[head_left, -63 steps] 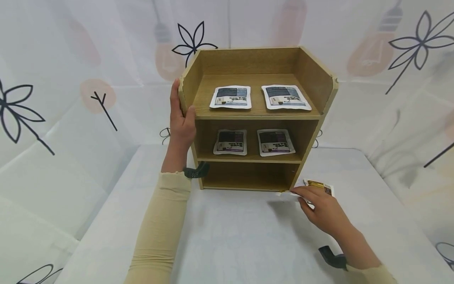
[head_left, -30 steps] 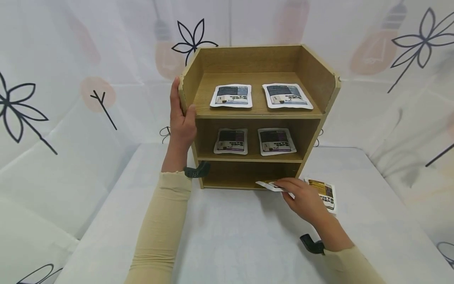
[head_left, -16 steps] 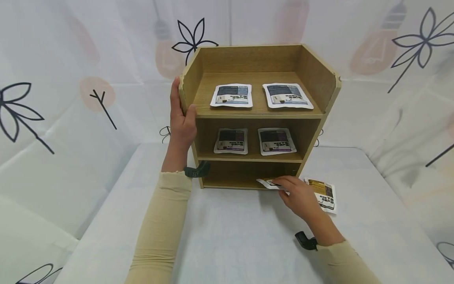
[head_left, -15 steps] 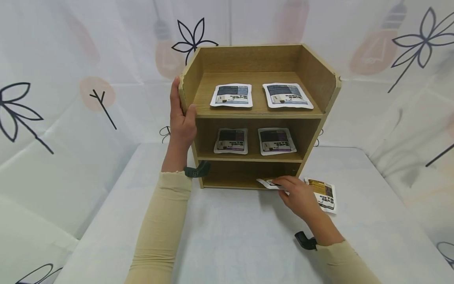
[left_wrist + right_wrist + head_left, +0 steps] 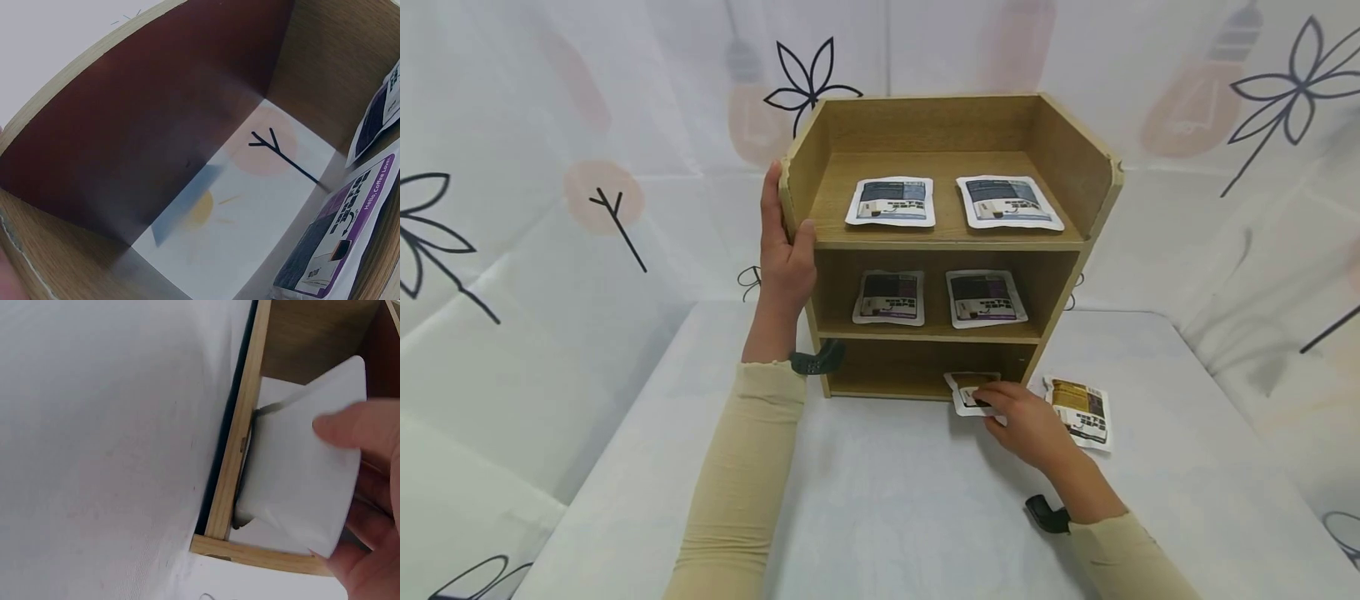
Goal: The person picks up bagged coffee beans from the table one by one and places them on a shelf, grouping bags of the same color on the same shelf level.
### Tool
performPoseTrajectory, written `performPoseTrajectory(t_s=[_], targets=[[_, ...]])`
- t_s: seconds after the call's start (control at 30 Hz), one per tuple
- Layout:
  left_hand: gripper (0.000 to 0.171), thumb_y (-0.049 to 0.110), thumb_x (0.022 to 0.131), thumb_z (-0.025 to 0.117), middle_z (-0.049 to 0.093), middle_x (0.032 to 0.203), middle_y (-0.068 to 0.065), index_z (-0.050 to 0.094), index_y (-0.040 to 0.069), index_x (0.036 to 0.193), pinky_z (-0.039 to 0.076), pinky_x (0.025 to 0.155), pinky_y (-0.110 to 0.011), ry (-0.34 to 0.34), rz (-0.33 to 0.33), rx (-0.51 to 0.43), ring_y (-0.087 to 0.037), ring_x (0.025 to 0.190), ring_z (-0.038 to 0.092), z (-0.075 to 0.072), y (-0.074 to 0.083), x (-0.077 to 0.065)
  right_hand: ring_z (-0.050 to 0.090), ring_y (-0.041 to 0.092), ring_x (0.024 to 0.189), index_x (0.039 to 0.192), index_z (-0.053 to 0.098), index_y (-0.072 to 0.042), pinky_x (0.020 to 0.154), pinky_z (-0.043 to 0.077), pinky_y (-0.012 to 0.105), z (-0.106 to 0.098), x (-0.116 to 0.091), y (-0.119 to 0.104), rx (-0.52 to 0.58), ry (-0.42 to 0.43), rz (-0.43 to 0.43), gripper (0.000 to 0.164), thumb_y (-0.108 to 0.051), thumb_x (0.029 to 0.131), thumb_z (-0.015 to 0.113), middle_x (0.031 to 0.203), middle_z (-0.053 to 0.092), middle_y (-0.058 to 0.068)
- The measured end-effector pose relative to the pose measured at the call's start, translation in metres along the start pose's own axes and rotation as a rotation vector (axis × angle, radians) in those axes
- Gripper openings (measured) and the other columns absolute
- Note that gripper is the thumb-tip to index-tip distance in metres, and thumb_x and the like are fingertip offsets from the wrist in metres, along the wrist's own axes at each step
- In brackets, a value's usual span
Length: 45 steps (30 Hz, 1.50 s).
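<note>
A small wooden shelf unit (image 5: 925, 246) with three levels stands on the table. My left hand (image 5: 786, 250) grips its upper left side panel, with the thumb on the front edge. At the right front of the bottom level, my right hand (image 5: 1026, 421) pinches a white coffee sachet (image 5: 962, 396) with a gold-brown label. In the right wrist view, the thumb presses the plain white back of this sachet (image 5: 294, 475), and its far edge reaches into the compartment; the other fingers are partly hidden behind it. A second gold-labelled sachet (image 5: 1081, 412) lies on the table, right of the shelf.
Two blue-labelled sachets, left (image 5: 891, 202) and right (image 5: 1009, 202), lie on the top level. The middle level holds two purple-labelled ones, left (image 5: 889, 298) and right (image 5: 985, 298). A white cloth (image 5: 865, 500) covers the table; a patterned curtain (image 5: 587, 125) hangs behind.
My right hand has carried the sachet left from beside the shelf's right corner to the bottom level. Since half a second ago the sachet has tilted, showing its label. The left hand holds still.
</note>
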<state>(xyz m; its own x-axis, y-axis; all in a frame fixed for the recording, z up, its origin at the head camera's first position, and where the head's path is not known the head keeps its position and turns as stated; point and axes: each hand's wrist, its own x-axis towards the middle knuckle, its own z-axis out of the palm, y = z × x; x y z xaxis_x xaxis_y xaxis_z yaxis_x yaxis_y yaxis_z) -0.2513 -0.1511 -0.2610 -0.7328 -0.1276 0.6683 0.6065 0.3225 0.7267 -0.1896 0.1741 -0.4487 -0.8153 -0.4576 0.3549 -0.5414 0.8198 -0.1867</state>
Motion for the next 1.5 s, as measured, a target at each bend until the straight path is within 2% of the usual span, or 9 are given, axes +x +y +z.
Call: performPoseTrajectory(t_s=[0.13,0.47,0.77,1.27,1.5], targets=[[0.068,0.005,0.095,0.041,0.022,0.157,0.003,0.015,0.025,0.154,0.028,0.110,-0.030,0.000,0.008,0.003,-0.012,0.134,0.031,0.000,0.002,0.000,0.061,0.033,0.112,0.118,0.068,-0.006,0.091,0.051,0.048,0.000,-0.001,0.001,0.024,-0.035,-0.011,0.040,-0.015,0.080,0.076,0.118,0.066,0.013],[0.068,0.004,0.094,0.040,0.023,0.157,0.001,0.015,0.022,0.154,0.028,0.110,-0.030,0.003,0.012,-0.003,-0.012,0.134,0.031,-0.001,0.012,-0.004,0.061,0.034,0.112,0.120,0.066,-0.004,0.092,0.051,0.047,0.002,0.007,-0.002,0.007,-0.048,-0.038,0.040,-0.013,0.082,0.073,0.121,0.065,0.015],[0.067,0.004,0.094,0.039,0.022,0.158,-0.002,0.015,0.020,0.154,0.026,0.111,-0.032,0.002,0.004,0.007,-0.014,0.135,0.031,-0.001,0.019,-0.007,0.062,0.034,0.113,0.119,0.066,-0.003,0.092,0.050,0.047,0.009,0.022,-0.002,-0.030,-0.076,-0.004,0.035,-0.006,0.084,0.070,0.122,0.066,0.016],[0.070,0.010,0.094,0.043,0.022,0.157,0.007,0.014,0.028,0.155,0.028,0.110,-0.032,0.007,0.013,0.011,-0.011,0.134,0.031,0.000,-0.015,0.004,0.061,0.034,0.114,0.118,0.067,-0.004,0.093,0.050,0.047,0.015,0.037,0.000,-0.034,-0.119,0.108,0.032,-0.004,0.086,0.066,0.125,0.064,0.015],[0.070,0.009,0.093,0.044,0.024,0.156,0.007,0.015,0.026,0.155,0.030,0.108,-0.032,0.016,0.048,0.004,-0.010,0.132,0.033,-0.001,-0.015,0.004,0.061,0.034,0.114,0.116,0.068,-0.003,0.093,0.050,0.046,0.019,0.039,0.002,-0.036,-0.121,0.117,0.031,-0.001,0.084,0.067,0.126,0.063,0.016]])
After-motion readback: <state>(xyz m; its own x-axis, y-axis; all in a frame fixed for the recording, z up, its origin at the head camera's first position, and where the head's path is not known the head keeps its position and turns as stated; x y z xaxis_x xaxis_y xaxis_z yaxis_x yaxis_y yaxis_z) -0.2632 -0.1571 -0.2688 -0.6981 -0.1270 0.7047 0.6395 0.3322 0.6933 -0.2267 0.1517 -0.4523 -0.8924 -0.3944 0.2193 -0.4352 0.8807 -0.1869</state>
